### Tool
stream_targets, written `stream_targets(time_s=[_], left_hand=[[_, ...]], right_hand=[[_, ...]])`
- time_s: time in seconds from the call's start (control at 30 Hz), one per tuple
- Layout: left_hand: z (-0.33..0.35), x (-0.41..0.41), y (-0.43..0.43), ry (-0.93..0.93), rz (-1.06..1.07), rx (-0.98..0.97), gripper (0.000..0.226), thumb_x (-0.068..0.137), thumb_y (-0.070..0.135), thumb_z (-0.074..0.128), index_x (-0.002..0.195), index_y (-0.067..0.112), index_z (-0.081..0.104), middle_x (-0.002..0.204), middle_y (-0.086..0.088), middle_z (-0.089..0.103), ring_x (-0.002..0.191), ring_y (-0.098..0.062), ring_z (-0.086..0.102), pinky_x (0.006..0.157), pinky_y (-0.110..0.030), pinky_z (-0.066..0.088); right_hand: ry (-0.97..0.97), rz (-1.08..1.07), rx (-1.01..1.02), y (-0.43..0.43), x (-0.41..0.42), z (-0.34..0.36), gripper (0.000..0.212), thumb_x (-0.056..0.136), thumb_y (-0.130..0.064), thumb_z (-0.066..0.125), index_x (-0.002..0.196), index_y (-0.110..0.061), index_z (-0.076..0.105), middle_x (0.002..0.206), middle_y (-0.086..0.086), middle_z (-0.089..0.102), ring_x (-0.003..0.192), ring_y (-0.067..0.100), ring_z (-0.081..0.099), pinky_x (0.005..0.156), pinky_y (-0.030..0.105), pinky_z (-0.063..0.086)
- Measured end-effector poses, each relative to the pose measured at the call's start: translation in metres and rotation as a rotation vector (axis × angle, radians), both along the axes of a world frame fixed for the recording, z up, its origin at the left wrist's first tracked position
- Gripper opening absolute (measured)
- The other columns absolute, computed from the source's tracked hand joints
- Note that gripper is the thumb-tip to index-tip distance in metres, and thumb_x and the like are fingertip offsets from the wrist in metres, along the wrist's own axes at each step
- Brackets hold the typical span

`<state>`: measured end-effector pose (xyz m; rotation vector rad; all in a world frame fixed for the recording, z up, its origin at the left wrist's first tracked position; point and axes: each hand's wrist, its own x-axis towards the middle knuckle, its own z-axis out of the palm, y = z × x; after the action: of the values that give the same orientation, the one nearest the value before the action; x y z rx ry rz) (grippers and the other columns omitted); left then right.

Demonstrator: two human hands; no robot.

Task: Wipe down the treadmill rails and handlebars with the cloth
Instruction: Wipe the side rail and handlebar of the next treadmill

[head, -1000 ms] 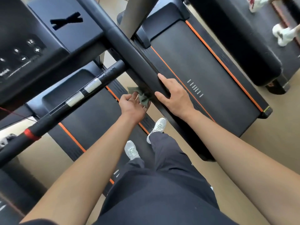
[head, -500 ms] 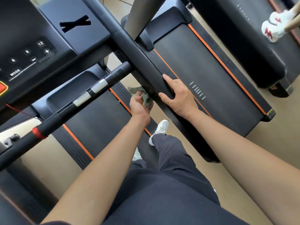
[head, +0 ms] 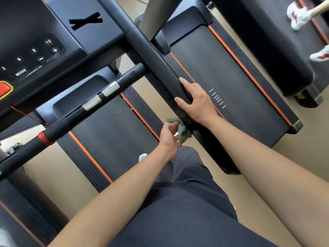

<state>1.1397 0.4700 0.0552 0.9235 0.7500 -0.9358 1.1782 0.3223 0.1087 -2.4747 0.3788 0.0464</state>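
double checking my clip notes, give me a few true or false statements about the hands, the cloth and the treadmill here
1. The left hand holds the green cloth. True.
2. The right hand hangs clear of the treadmill. False: it rests on the black side rail.
3. The cloth lies on the running belt. False: it is bunched in the left hand, beside the side rail.
4. The front handlebar carries two silver pads. True.
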Motion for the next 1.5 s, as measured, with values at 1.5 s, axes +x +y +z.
stream_targets(time_s=[1.5], left_hand=[[0.000,-0.023,-0.010,0.034,-0.227,-0.052,0.040,0.092,0.049,0.038,0.104,0.019,0.062,0.109,-0.005,0.072,0.103,-0.030,0.066,0.086,-0.041,0.051]], right_hand=[[0.234,-0.357,0.157,-0.054,-0.173,0.021,0.040,0.091,-0.054,0.061,0.127,-0.035,0.065,0.116,-0.013,0.069,0.105,0.012,0.064,0.098,0.039,0.051]])
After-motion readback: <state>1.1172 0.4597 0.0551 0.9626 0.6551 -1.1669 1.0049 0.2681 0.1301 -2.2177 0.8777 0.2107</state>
